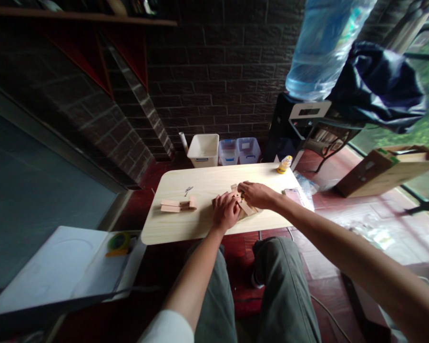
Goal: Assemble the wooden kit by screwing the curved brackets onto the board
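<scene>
A light wooden assembly of flat pieces (248,208) lies on the pale tabletop (178,178), partly hidden under both hands. My left hand (226,210) is curled over its left side, gripping it against the table. Above its middle, my right hand (255,194) is closed in a pinch; what sits between the fingertips is too small to make out. To the left lies a separate group of wooden pieces (178,205), apart from both hands. Behind that group is a small scatter of dark, thin parts (188,191), perhaps screws.
A yellow-capped bottle (284,165) and a phone (292,195) sit toward the table's right end. Beyond the far edge stand a white bin (203,148) and clear boxes (248,149). A water dispenser (289,124) stands at the back right, a cardboard box (375,171) farther right.
</scene>
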